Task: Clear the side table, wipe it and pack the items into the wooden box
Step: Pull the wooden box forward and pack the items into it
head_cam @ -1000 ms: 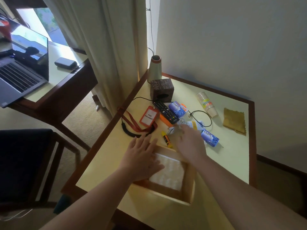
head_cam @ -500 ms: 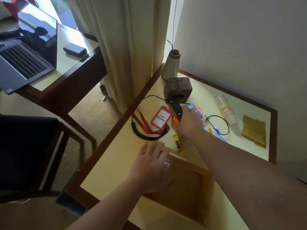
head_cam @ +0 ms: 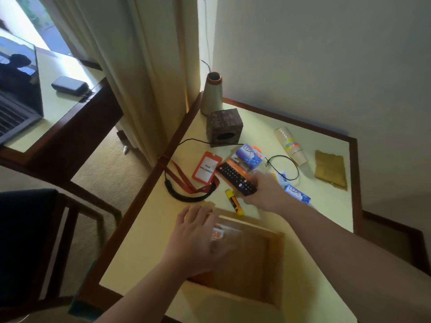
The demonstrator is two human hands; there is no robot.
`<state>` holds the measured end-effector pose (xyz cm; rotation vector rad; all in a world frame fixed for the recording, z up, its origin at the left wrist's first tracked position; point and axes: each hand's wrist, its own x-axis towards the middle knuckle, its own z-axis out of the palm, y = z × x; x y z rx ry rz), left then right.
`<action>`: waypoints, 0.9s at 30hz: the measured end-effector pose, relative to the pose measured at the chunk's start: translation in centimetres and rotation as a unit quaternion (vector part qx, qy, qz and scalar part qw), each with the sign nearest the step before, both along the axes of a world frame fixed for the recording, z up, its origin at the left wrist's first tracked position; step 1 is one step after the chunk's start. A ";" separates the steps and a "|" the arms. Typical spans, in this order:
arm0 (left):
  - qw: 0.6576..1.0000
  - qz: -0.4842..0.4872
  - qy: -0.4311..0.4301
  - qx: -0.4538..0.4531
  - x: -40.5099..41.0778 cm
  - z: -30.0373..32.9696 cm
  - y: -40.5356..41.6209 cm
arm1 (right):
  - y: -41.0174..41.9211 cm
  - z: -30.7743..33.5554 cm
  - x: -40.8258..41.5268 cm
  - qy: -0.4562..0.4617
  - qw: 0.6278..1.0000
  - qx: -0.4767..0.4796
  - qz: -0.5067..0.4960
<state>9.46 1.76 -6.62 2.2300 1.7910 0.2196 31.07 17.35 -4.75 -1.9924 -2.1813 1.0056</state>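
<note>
The open wooden box point(head_cam: 275, 259) sits at the near edge of the side table point(head_cam: 149, 241). My left hand point(head_cam: 198, 238) rests flat on its left rim, fingers spread, holding nothing. My right hand point(head_cam: 263, 194) grips the near end of the black remote point(head_cam: 233, 176), which is lifted slightly beside an orange object. Around it lie two blue soap packs point(head_cam: 249, 156) point(head_cam: 297, 194), a yellow marker point(head_cam: 234, 201), an orange ID badge point(head_cam: 206, 167) on a red lanyard, a black cable loop point(head_cam: 296, 164), stacked paper cups point(head_cam: 290, 145) and a brown cloth point(head_cam: 330, 169).
A dark cube speaker point(head_cam: 224, 127) and a cone-shaped vase point(head_cam: 212, 94) stand at the table's back left, by the curtain point(head_cam: 140, 66). A desk with a laptop point(head_cam: 16, 89) and a black pouch point(head_cam: 70, 86) is at left. A dark chair point(head_cam: 35, 241) is near left.
My right hand moved from the soap packs to the remote and closed on it, pulling it nearer. The camera view shifted. My left hand stayed on the box.
</note>
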 end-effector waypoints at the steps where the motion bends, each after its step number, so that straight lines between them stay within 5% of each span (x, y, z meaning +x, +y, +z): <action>1: 1.000 0.001 -0.004 0.004 0.0 0.1 0.0 | -1.1 0.4 1.4 0.022 1.000 -0.003 -0.013; 9: 1.000 0.001 -0.001 0.030 0.4 -0.5 -0.1 | -9.7 -0.5 14.0 0.015 0.989 -0.070 -0.127; 27: 1.000 0.012 0.002 0.009 0.9 -0.2 -0.2 | -15.3 -4.9 17.2 -0.113 0.990 -0.082 -0.032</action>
